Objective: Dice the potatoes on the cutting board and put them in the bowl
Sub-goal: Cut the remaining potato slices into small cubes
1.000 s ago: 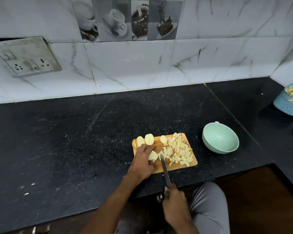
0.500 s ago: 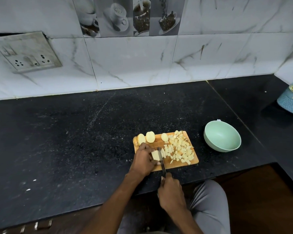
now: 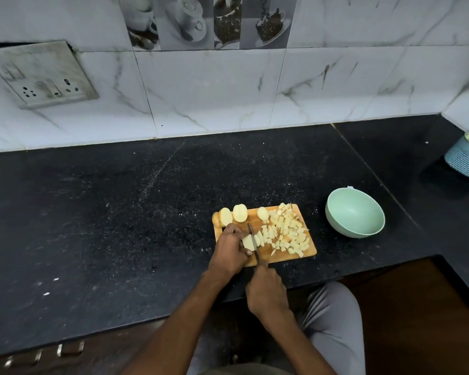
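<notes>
Diced heap (image 3: 287,234) fills the cutting board (image 3: 266,254); bowl (image 3: 354,215) empty; three pieces (image 3: 239,213) uncut; left hand (image 3: 229,251) grips potato (image 3: 248,242), right hand (image 3: 266,290) grips knife (image 3: 253,239)

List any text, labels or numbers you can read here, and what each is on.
None can be read.
Picture tiles: coffee cups and beans only, no lettering.
Switch plate: sockets and switches, any marks too blurred to read.
Green bowl, cutting board, knife: no print visible.

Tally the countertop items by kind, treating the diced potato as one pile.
Cutting board: 1
Knife: 1
Uncut potato halves: 3
Potato piece being cut: 1
Diced pile: 1
Green bowl: 1
Blue basket: 1
Total: 9
</notes>
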